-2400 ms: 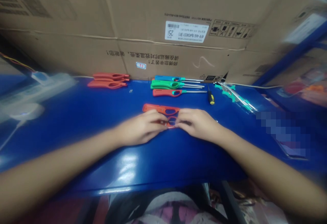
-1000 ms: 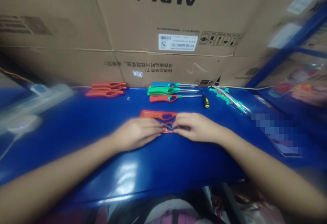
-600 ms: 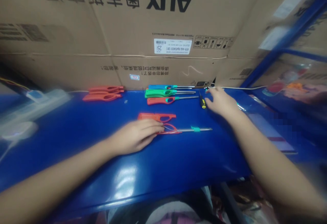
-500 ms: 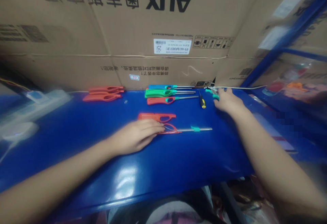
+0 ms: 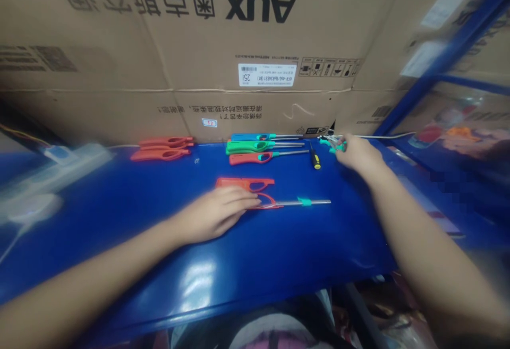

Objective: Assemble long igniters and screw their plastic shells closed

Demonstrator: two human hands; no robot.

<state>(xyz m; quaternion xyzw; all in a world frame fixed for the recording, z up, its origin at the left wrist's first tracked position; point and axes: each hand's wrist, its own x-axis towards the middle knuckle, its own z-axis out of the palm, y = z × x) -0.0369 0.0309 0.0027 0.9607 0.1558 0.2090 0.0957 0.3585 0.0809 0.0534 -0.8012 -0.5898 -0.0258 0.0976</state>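
Note:
My left hand (image 5: 217,208) lies over the handle of an orange-red gas lighter (image 5: 271,200), its fingers closed on it. The lighter's metal tube (image 5: 319,202) points right and carries a turquoise piece (image 5: 305,202). Just behind it lies a loose orange-red handle shell (image 5: 239,182). My right hand (image 5: 358,153) is at the back right, at a small pile of turquoise and metal parts (image 5: 330,142). Its fingertips are pinched together at the pile's right side; what they hold is too small and blurred to make out.
Several lighters in blue, green (image 5: 247,147) and red (image 5: 251,158) lie at the back. Beside them is a black and yellow screwdriver (image 5: 315,159). Orange shells (image 5: 159,153) lie at left, near a white power strip (image 5: 79,166). A cardboard wall (image 5: 179,73) bounds the blue table (image 5: 139,269).
My right hand has shifted slightly right at the pile, and its fingers have drawn together. My left hand and the lighter under it have stayed nearly in place.

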